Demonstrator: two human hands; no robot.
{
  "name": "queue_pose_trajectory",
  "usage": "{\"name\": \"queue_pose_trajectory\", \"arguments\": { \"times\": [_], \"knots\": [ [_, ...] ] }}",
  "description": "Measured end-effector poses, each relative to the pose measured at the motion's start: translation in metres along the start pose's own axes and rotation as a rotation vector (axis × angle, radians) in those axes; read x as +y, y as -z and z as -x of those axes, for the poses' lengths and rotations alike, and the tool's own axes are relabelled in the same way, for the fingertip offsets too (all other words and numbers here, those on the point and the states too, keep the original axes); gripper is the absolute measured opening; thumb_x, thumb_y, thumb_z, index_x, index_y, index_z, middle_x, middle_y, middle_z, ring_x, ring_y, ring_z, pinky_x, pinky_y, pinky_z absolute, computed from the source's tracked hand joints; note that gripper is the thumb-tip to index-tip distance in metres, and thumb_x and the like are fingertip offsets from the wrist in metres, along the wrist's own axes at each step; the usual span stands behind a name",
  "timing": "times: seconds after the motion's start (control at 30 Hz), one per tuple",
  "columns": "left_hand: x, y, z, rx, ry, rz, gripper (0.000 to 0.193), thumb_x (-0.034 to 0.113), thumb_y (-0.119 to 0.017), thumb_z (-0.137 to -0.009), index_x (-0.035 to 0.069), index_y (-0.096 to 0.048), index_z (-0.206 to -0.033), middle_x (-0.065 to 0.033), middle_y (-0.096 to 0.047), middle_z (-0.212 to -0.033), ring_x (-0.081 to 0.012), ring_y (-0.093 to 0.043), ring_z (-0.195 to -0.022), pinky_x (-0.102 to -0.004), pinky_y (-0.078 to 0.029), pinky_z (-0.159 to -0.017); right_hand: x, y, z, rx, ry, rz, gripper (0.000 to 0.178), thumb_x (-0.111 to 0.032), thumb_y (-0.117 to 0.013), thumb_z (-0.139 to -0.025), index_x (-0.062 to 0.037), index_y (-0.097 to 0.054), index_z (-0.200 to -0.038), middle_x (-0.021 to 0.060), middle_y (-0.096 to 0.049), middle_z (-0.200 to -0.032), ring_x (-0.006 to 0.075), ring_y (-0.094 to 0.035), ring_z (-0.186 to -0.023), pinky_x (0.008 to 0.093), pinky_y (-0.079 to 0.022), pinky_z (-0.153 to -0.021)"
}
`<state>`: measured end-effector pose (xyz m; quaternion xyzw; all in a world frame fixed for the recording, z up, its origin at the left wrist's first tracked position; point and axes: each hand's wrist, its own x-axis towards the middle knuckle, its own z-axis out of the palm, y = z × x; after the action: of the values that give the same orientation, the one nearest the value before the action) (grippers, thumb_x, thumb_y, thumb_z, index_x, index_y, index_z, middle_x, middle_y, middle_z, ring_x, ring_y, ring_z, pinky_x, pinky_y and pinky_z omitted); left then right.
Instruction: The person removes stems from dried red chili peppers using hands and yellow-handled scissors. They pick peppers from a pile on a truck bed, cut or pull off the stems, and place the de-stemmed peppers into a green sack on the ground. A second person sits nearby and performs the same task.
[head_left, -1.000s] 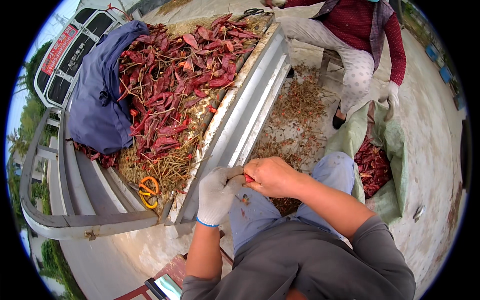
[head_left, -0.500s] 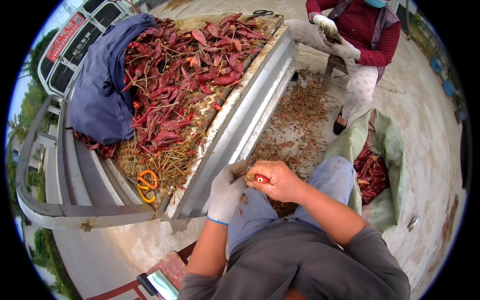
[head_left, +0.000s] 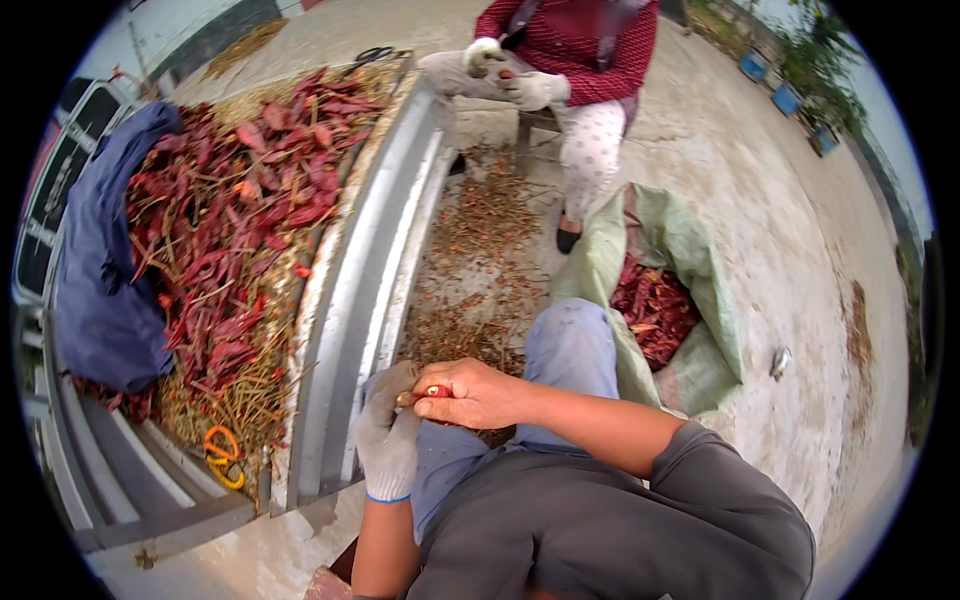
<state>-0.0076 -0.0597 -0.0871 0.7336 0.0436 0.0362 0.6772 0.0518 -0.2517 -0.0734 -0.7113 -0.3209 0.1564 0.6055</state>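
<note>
since half a second ago, the whole scene has been swung to the left, and both hands are seen a bit lower. one red pepper (head_left: 439, 392) is held over the blue trousers (head_left: 575, 350) by the bare right hand (head_left: 478, 393), with the fingers curled around it and the thumb pressed on it. its stem end is pointed left, at the gloved left hand (head_left: 388, 430); its long way runs about side to side, but its other end is hidden in the fist. whether the stem is pinched by the left fingers cannot be told. farther left, orange scissors (head_left: 222, 458) are laid by a heap of dried peppers (head_left: 215, 300). to the right, more peppers (head_left: 655, 312) are held in a green sack (head_left: 685, 228). farther off, something small is held by a seated person (head_left: 560, 45) in white gloves (head_left: 535, 91).
</note>
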Motion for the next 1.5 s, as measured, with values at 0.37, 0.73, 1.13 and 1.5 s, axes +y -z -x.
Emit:
{"name": "queue_pose_trajectory", "arguments": {
  "times": [0.37, 0.73, 1.13, 1.5],
  "knots": [
    [-0.024, 0.012, 0.000, 0.043, 0.229, 0.357, 0.030, 0.000, -0.047, -0.106, 0.000, -0.058, -0.133, -0.0114, -0.067, -0.097, -0.0205, -0.068, -0.078, -0.0397, -0.062, -0.081, 0.014, 0.170, 0.194, 0.721, -0.557, 1.101, 0.067, -0.030, -0.081, -0.089, 0.0024, -0.058, -0.143, 0.0249, -0.064, -0.136, 0.0412, -0.062, -0.126, 0.0452, -0.049, -0.110],
    [-0.007, 0.056, 0.039, 0.056, 0.205, -0.107, 0.058, 0.005, -0.072, -0.087, -0.005, -0.057, -0.143, -0.0092, -0.067, -0.096, -0.0153, -0.065, -0.072, -0.0286, -0.054, -0.062, -0.035, 0.004, -0.052, -0.032, 0.005, 0.503, 0.037, -0.026, -0.067, -0.101, 0.0001, -0.069, -0.126, 0.0184, -0.070, -0.120, 0.0374, -0.068, -0.113, 0.0444, -0.055, -0.100],
    [0.011, 0.111, 0.084, 0.048, 0.189, -0.341, 0.043, 0.020, -0.065, -0.095, 0.001, -0.068, -0.134, -0.0236, -0.073, -0.115, -0.0363, -0.070, -0.109, -0.0403, -0.053, -0.096, -0.077, -0.171, -0.199, -0.276, 0.525, 0.668, 0.021, -0.019, -0.074, -0.092, -0.0034, -0.072, -0.107, 0.0143, -0.069, -0.099, 0.0367, -0.068, -0.097, 0.0482, -0.054, -0.086],
    [0.003, 0.135, 0.096, 0.115, -0.029, -0.505, 0.035, 0.015, -0.063, -0.096, -0.004, -0.072, -0.125, -0.0207, -0.073, -0.101, -0.0328, -0.072, -0.092, -0.0391, -0.056, -0.085, -0.092, -0.251, -0.249, -0.628, 0.149, 1.134, 0.027, -0.016, -0.067, -0.090, -0.0039, -0.075, -0.112, 0.0137, -0.079, -0.105, 0.0263, -0.078, -0.100, 0.0410, -0.061, -0.082]
  ]
}}
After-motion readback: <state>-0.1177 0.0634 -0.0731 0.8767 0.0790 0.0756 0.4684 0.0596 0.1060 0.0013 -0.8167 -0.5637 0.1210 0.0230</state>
